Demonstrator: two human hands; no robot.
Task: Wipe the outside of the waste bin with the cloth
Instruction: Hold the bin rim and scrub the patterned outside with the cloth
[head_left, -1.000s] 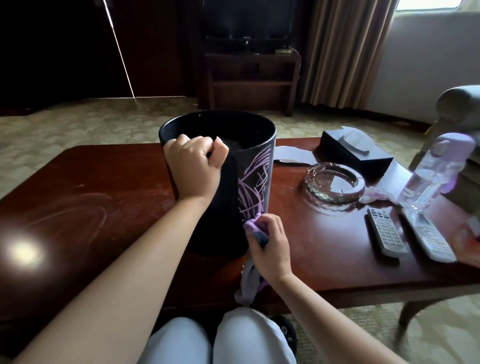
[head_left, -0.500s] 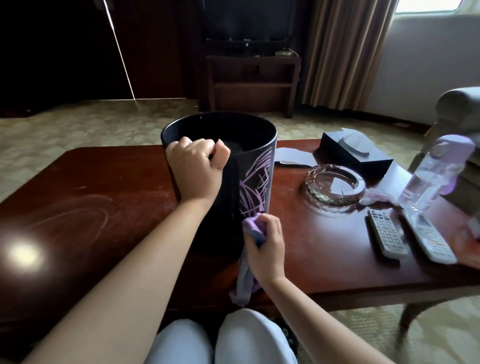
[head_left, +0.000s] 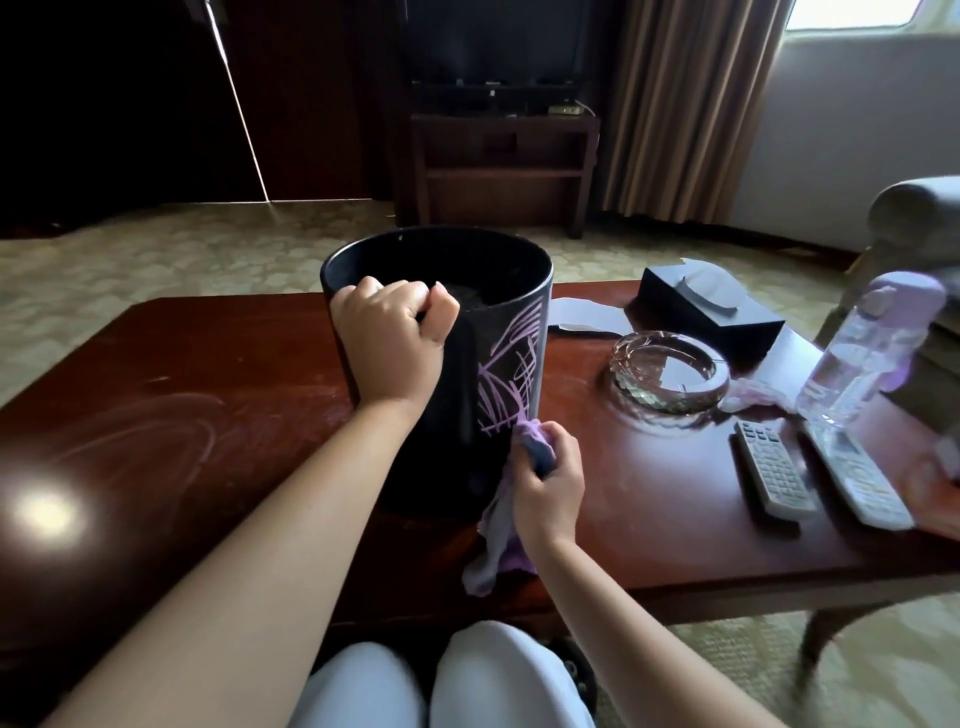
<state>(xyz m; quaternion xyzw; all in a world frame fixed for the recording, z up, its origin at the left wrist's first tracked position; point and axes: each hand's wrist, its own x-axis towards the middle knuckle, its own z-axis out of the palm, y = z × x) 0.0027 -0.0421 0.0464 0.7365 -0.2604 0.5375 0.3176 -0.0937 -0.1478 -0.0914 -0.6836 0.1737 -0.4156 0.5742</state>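
No brand or readable writing shows from my seat; the only marking is a tangle of purple scribbled lines on the bin's side, and the remotes' buttons are too small to read.

My left hand (head_left: 392, 345) is curled tight over the near rim of the waste bin (head_left: 514, 364), fingers hooked inside the lip and thumb folded against them, gripping the rim. My right hand (head_left: 548, 480) is closed around a bunched purple cloth (head_left: 498, 525), fingers wrapped over the wad. The top of the wad presses against the lower right of the bin's outer wall, just under the purple lines, and the loose end hangs down past my wrist toward the table edge.

The bin is black, stands upright on the dark red wooden table (head_left: 182, 415), near the front edge and roughly in the middle of my view. To its right sits a glass ashtray (head_left: 670, 371), and behind that a dark tissue box (head_left: 711, 309). Further right stands a clear water bottle (head_left: 862, 353) with a lilac cap, and in front of it two remotes (head_left: 774, 478) lie side by side. A bright glare spot sits on the table's left part.
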